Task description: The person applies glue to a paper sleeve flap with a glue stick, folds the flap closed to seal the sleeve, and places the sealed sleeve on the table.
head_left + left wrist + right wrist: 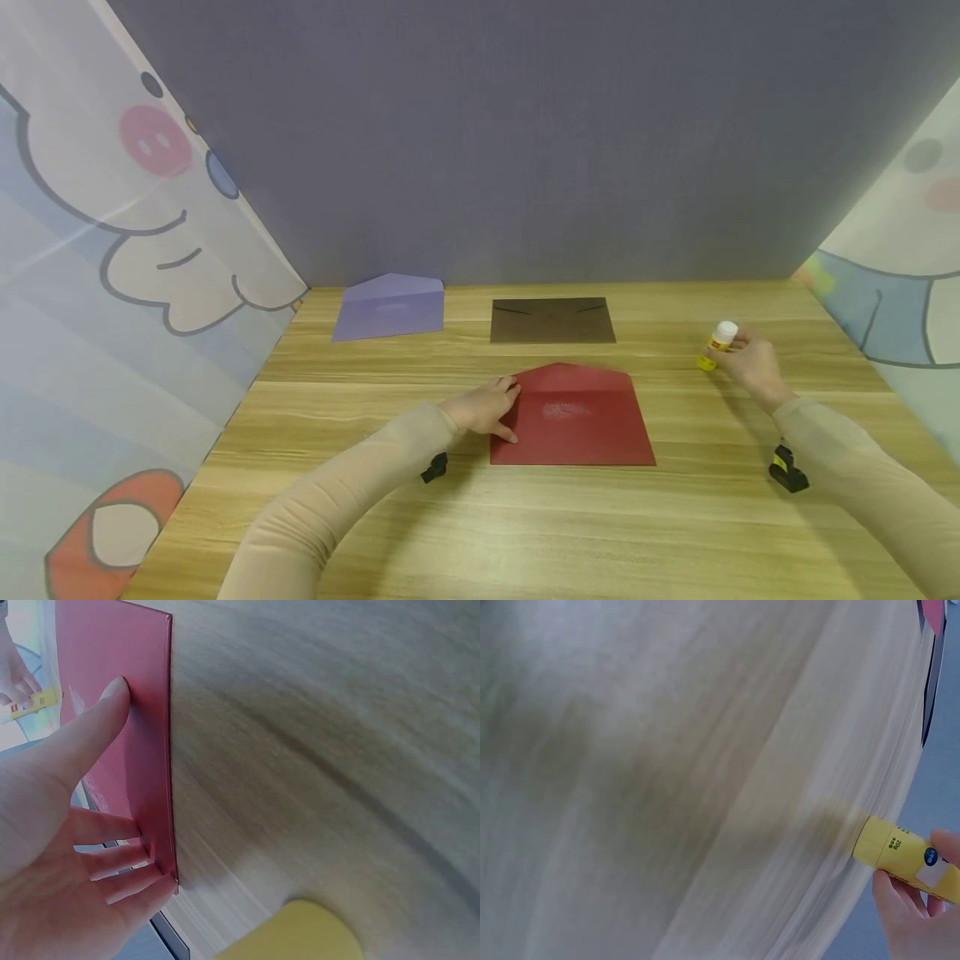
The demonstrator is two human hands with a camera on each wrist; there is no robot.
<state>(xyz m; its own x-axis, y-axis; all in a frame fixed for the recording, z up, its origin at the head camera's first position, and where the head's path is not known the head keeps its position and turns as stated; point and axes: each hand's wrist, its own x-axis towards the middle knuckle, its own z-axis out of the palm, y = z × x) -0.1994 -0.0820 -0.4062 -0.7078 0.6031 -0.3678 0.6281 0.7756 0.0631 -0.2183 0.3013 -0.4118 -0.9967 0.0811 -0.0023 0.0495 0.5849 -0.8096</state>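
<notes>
A red envelope (pixel 600 433) lies on the wooden table with its flap unfolded toward the back and a pale smear across its middle. My left hand (pixel 483 408) rests on the envelope's left side, thumb and fingers spread; in the left wrist view the fingertips press on the red paper near its edge. Off to the right, my right hand (pixel 753 367) grips a yellow glue stick (pixel 717 346) with its white cap on, tilted and low over the table. The right wrist view shows fingers and thumb around the yellow glue stick barrel (pixel 904 855).
Behind the red envelope lies a dark brown envelope (pixel 552 325) with its flap folded down. A lavender envelope (pixel 390 312), flap unfolded, is at the back left. A grey wall (pixel 525 150) borders the wooden table (pixel 525 533) behind, and printed curtains hang at both sides.
</notes>
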